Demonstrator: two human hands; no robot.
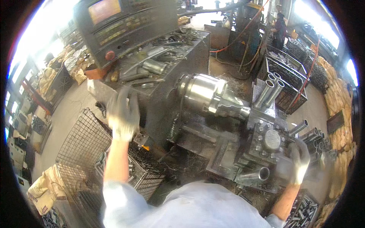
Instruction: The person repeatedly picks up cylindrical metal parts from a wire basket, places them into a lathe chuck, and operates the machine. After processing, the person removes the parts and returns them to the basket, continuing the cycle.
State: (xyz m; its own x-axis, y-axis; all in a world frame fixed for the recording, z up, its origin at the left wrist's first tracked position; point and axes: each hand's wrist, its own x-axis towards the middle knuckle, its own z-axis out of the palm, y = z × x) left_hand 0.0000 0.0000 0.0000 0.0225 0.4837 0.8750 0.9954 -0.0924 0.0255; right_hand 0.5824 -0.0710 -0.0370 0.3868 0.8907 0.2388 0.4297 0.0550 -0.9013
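Observation:
My left hand, in a pale work glove, is raised at the left of the lathe. It is blurred, but its fingers look stretched out and apart, close to a flat grey metal piece; I see nothing held. My right hand, also gloved with dark fingertips, is beside the bolted tool post. Its fingers bend downward, and what they may hold cannot be made out. A shiny round chuck sits in the middle, with a jawed metal part on its right. One tube lies at the tool post's front.
A control panel with a red button stands at the upper left. Loose metal parts cover the machine's top. Upright tubes stand behind the tool post, others at the right. A wire-mesh basket is at the lower left.

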